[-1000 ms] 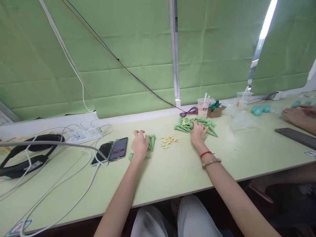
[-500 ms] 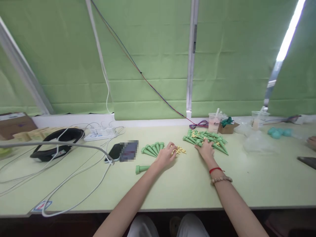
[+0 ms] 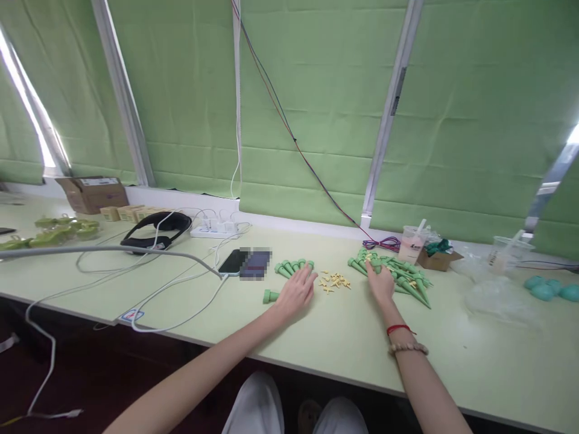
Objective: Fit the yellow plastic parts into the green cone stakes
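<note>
My left hand (image 3: pixel 296 290) lies with its fingers stretched out over the near ends of a fanned row of green plastic spikes (image 3: pixel 283 269). Another green spike (image 3: pixel 270 296) lies nearer the front, partly hidden behind that hand. Between my hands is a scatter of small yellow plastic pieces (image 3: pixel 336 280). My right hand (image 3: pixel 380 284) is at the left side of a heap of green spikes (image 3: pixel 409 278), its fingers closed round the capped end of one spike (image 3: pixel 376 264). More yellow pieces lie among the heap.
Two phones (image 3: pixel 231 263) lie left of the row. Beyond them are a power strip (image 3: pixel 215 228), a black headband-like device (image 3: pixel 158 232) and loose white cables. Drink cups (image 3: pixel 411 244), a small carton (image 3: pixel 436 258) and clear plastic bags (image 3: pixel 497 298) stand to the right.
The view has swung left. My left hand has moved off the yellow pieces to the row of spikes. My right hand has lifted slightly and now grips a spike's capped end.
</note>
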A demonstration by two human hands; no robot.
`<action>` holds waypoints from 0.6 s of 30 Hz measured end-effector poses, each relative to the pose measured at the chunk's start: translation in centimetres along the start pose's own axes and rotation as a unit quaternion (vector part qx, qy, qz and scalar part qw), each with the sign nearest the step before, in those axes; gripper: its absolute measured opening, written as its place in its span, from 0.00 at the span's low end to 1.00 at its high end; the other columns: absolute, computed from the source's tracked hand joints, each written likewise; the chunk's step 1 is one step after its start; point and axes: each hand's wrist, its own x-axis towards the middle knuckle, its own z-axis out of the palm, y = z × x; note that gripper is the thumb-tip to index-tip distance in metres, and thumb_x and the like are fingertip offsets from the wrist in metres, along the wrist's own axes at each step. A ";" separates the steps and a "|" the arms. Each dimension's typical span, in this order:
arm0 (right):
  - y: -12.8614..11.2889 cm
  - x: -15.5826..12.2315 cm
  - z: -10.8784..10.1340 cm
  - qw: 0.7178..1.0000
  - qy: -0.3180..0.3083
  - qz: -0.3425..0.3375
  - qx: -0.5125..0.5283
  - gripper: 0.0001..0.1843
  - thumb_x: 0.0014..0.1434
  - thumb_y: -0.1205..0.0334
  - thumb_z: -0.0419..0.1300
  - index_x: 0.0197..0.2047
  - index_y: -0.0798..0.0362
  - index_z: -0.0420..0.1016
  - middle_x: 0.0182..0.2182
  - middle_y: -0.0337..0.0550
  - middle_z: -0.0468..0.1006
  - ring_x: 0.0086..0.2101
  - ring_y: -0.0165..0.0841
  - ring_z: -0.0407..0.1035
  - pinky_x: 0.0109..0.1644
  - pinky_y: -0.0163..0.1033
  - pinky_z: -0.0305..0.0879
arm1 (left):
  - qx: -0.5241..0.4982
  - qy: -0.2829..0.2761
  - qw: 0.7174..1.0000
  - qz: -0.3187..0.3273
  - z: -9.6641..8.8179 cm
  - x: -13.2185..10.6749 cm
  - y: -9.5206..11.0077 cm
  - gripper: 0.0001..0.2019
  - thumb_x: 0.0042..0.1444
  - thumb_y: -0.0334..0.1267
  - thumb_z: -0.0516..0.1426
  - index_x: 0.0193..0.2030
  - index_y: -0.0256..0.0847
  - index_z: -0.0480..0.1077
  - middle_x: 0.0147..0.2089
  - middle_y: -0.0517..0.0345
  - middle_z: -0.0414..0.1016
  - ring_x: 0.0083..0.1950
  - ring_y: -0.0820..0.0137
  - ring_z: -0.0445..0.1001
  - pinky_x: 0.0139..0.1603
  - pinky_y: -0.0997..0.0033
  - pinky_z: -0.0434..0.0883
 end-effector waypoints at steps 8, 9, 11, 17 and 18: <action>-0.6 -0.8 1.4 0.996 -0.050 -0.068 0.015 0.20 0.57 0.63 0.46 0.47 0.63 0.69 0.41 0.56 0.73 0.42 0.42 0.67 0.44 0.39 0.58 | -0.010 -0.170 0.978 -0.120 -0.4 -2.8 -4.0 0.31 0.59 0.55 0.38 0.66 0.43 0.46 0.69 0.48 0.39 0.68 0.57 0.31 0.64 0.46 0.38; -0.7 -1.0 1.4 0.996 -0.050 -0.073 0.010 0.20 0.57 0.64 0.46 0.48 0.63 0.68 0.42 0.56 0.72 0.43 0.42 0.66 0.45 0.39 0.58 | -0.024 -0.180 0.978 -0.104 -0.4 -2.4 -4.5 0.31 0.60 0.55 0.37 0.67 0.44 0.44 0.69 0.49 0.37 0.68 0.58 0.31 0.64 0.48 0.39; -0.9 -1.2 1.3 0.996 -0.047 -0.077 -0.007 0.21 0.57 0.64 0.46 0.50 0.63 0.67 0.44 0.57 0.70 0.45 0.42 0.66 0.46 0.39 0.58 | -0.036 -0.157 0.984 -0.074 -0.3 -1.6 -5.2 0.31 0.60 0.54 0.38 0.67 0.44 0.42 0.69 0.50 0.36 0.69 0.60 0.31 0.65 0.51 0.39; -1.6 -2.2 1.8 0.997 -0.061 -0.044 -0.003 0.25 0.56 0.62 0.48 0.55 0.64 0.62 0.46 0.59 0.65 0.43 0.44 0.67 0.46 0.41 0.59 | -0.109 -0.125 0.985 -0.051 -0.1 0.3 -5.9 0.30 0.59 0.54 0.40 0.67 0.46 0.44 0.69 0.51 0.36 0.69 0.63 0.33 0.65 0.55 0.42; -1.9 -2.5 2.1 0.997 -0.066 -0.045 0.013 0.24 0.55 0.62 0.48 0.54 0.64 0.63 0.45 0.58 0.65 0.42 0.43 0.67 0.46 0.41 0.59 | -0.130 -0.110 0.983 -0.068 -0.1 0.6 -5.6 0.30 0.60 0.53 0.39 0.67 0.44 0.44 0.69 0.50 0.36 0.69 0.64 0.32 0.65 0.55 0.41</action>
